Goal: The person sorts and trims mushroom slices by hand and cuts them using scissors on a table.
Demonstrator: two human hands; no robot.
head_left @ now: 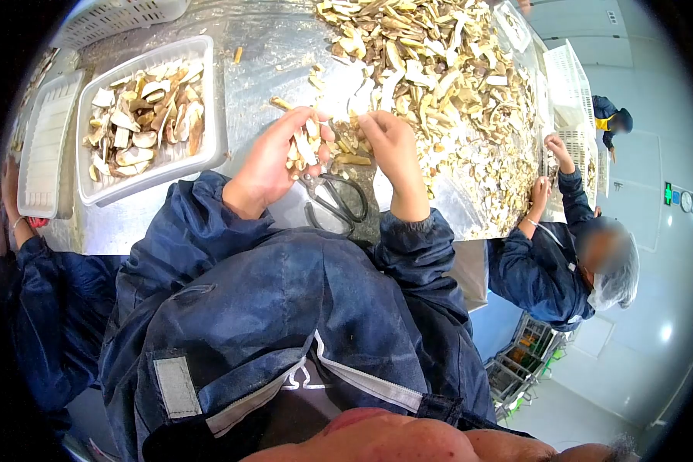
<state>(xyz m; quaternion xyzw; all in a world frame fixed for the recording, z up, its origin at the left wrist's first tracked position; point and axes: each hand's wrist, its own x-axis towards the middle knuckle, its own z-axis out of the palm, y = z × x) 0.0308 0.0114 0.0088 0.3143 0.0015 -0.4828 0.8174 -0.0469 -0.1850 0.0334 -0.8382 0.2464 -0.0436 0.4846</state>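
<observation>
My left hand point(263, 160) is palm up, its fingers curled around several mushroom slices point(306, 145). Fingers bent together in a pinch, my right hand point(395, 146) is low over the table beside some loose mushroom pieces point(353, 159); what its fingertips hold, if anything, is hidden. Black-handled scissors point(337, 202) lie on the metal table between my wrists, their blades partly covered by my left hand and the slices. Left of my hands stands a white plastic tray point(219, 115) containing sliced mushrooms point(145, 115).
A large heap of mushroom slices point(446, 77) spreads over the metal table point(266, 65) ahead and right. Another white tray point(48, 146) is at far left. A co-worker point(550, 254) works at the right edge, near white crates point(568, 85). Another person's sleeve point(35, 269) shows at left.
</observation>
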